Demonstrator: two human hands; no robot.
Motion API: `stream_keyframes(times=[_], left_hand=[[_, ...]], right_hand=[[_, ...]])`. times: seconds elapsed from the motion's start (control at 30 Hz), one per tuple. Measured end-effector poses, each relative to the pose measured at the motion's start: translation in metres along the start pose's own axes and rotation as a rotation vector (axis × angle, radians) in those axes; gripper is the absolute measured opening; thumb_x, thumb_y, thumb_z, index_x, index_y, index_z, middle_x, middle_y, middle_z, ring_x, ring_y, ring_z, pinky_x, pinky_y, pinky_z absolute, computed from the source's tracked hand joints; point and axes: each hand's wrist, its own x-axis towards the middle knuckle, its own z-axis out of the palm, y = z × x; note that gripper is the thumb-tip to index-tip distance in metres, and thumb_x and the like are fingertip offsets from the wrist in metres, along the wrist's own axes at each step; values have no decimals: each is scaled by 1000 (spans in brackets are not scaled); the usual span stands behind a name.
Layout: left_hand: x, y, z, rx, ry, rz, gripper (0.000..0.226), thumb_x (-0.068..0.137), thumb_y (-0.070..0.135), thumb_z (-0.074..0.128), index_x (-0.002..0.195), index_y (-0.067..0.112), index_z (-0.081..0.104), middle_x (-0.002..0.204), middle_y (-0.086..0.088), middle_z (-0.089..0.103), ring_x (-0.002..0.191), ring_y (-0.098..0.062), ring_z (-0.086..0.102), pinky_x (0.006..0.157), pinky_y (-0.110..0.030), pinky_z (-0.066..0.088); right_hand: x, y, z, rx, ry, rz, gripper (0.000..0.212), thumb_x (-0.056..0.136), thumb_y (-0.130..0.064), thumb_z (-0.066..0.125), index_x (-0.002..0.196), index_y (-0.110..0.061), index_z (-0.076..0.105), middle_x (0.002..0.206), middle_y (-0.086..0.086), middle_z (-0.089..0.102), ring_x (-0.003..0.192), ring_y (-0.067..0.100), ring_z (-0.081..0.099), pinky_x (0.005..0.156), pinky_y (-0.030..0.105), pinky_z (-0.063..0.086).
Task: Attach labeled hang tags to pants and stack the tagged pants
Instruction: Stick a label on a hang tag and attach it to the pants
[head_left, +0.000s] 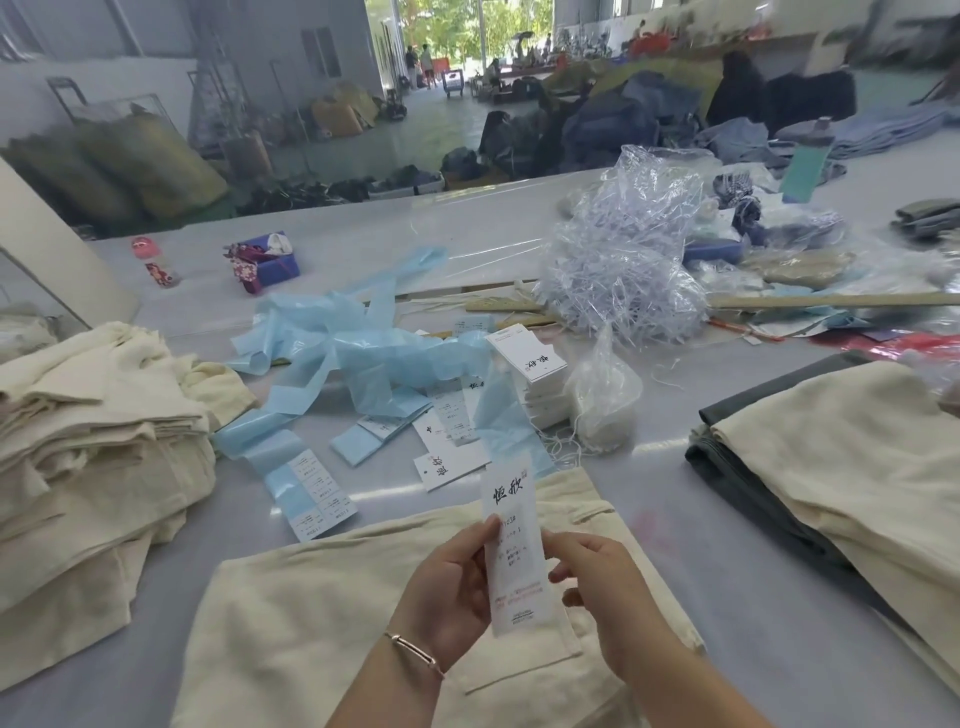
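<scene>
The cream stack (93, 457) on my left looks like done work; the pile (841, 467) on my right probably waits (I can't see tags on either). Cream pants (322, 613) lie flat before me on the grey table (717, 519), in a big warehouse. My left hand (452, 597) and right hand (597, 587) both pinch one hang tag (511, 545) over them, not yet attached.

Hang tag (511, 540) above pants (332, 613).

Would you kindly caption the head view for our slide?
Both hands hold a hang tag above cream pants.
</scene>
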Motion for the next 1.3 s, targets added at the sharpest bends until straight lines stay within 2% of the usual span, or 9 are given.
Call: stream_keyframes(times=[0.1,0.27,0.5,0.63,0.77,0.93,1.0,1.17,1.3], left_hand=[[-4,1,-3,128,-19,34,28,82,17,63,103,-1,70,99,-22,70,80,-32,70,62,-37,57],[-10,-2,-17,311,-6,94,25,79,15,69,97,-2,73,99,-23,70,83,-30,66,73,-36,57],[-18,2,-35,394,48,141,17,72,17,73,84,5,76,88,-17,72,73,-23,66,67,-29,54],[-19,4,-42,374,115,188,20,71,18,74,85,4,76,92,-16,72,77,-22,65,70,-29,54],[-20,8,-43,469,233,310,29,64,23,85,89,8,77,96,-15,74,80,-24,66,78,-42,53],[-22,15,-42,593,281,445,43,58,20,81,98,12,67,91,-2,75,76,-15,70,61,-23,53],[-23,16,-41,687,286,479,44,60,24,78,101,19,61,86,0,75,71,-14,69,58,-22,52],[-24,14,-31,754,231,588,18,79,40,63,93,31,71,75,-19,70,63,-31,62,63,-45,52],[-26,14,-24,882,222,718,16,84,39,59,88,31,72,77,-5,72,71,-33,64,66,-49,51]], right_hand=[[-1,-1,10,147,-100,148,25,77,-24,69,92,-6,77,90,9,72,80,19,53,75,34,40],[4,2,25,460,-180,351,28,67,-15,61,87,0,72,84,21,64,73,31,57,76,39,46],[12,-5,33,506,-211,283,25,70,-10,61,90,4,68,85,23,68,69,31,63,81,45,51],[18,-11,29,600,-105,104,10,87,-9,59,84,-3,66,62,6,60,46,10,50,47,19,43],[14,-19,21,379,-60,-171,19,93,-6,53,82,-1,68,55,2,45,47,9,35,44,16,29],[4,-30,16,49,-62,-352,23,96,-9,53,79,-4,68,53,-3,29,48,7,24,45,13,25],[0,-34,17,-64,-65,-394,22,94,-10,56,78,-6,70,49,-6,30,47,6,24,46,14,24],[-12,-38,22,-359,-97,-495,24,88,-10,62,66,-12,69,44,-12,36,45,4,29,50,22,25],[-15,-38,27,-530,-49,-532,30,88,-15,62,58,-22,63,50,-11,49,52,3,40,60,32,33]])
